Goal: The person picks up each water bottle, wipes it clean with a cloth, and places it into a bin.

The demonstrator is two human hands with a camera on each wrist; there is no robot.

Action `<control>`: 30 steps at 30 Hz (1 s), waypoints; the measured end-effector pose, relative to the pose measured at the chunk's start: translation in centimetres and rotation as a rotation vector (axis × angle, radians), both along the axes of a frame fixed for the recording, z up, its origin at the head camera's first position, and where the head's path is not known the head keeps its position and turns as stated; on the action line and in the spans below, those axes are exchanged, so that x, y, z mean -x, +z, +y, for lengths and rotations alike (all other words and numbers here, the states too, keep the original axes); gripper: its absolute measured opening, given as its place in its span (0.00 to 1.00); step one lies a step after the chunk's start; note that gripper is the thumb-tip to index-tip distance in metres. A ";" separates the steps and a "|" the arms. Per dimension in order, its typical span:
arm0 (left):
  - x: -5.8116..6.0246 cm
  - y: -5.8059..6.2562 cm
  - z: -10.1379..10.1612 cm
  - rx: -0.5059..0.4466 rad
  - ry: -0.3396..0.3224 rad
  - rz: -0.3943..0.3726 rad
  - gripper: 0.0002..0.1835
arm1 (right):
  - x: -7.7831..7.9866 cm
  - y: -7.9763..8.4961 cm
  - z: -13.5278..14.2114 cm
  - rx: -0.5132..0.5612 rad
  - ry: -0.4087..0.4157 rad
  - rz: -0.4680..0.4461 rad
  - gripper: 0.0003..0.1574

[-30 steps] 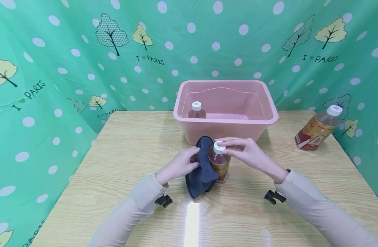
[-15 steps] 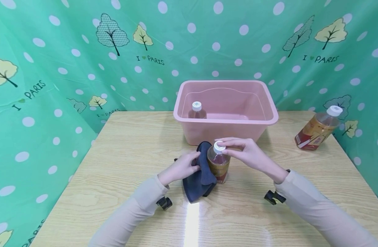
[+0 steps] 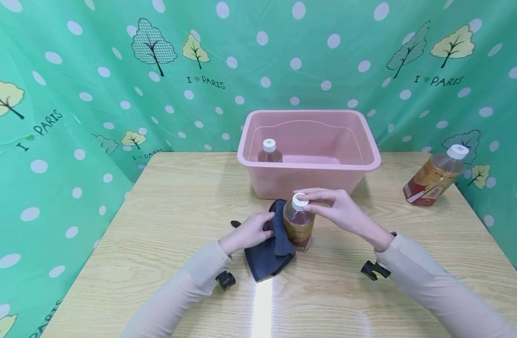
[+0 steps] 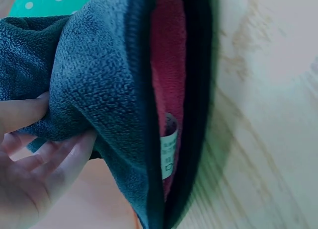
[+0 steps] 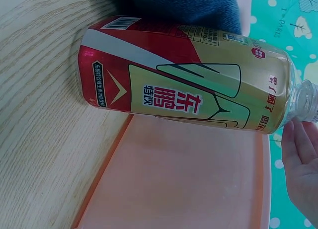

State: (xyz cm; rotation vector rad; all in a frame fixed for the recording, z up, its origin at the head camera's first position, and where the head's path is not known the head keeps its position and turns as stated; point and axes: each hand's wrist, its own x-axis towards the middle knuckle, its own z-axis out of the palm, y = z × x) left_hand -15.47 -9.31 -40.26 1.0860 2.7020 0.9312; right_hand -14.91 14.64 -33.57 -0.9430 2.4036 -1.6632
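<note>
The table (image 3: 170,202) is pale, grained wood, streaked with white glare (image 3: 262,310) toward the front. A tub (image 3: 309,183) stands at the back, a bottle (image 3: 300,230) before it — cloth (image 3: 262,258) alongside, contact with the wood unclear — and a second bottle (image 3: 433,180) near the right edge.

A pink plastic bin (image 3: 300,177) sits on a light wood-grain table (image 3: 174,197), a white-capped drink bottle (image 3: 269,154) inside near its left end; a red-and-gold-labelled drink bottle (image 3: 434,178) stands near the table's right edge; behind hangs a green polka-dot curtain (image 3: 279,56) printed with trees and "PARIS"
</note>
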 end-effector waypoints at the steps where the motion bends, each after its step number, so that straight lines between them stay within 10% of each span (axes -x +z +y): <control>1: 0.0 -0.1 0.0 0.000 -0.001 -0.007 0.08 | 0.0 0.0 0.0 -0.003 0.000 0.002 0.18; 30: -0.6 -0.4 -1.9 -0.081 0.030 -0.070 0.10 | -0.3 0.3 -0.4 -0.034 -0.076 -0.046 0.21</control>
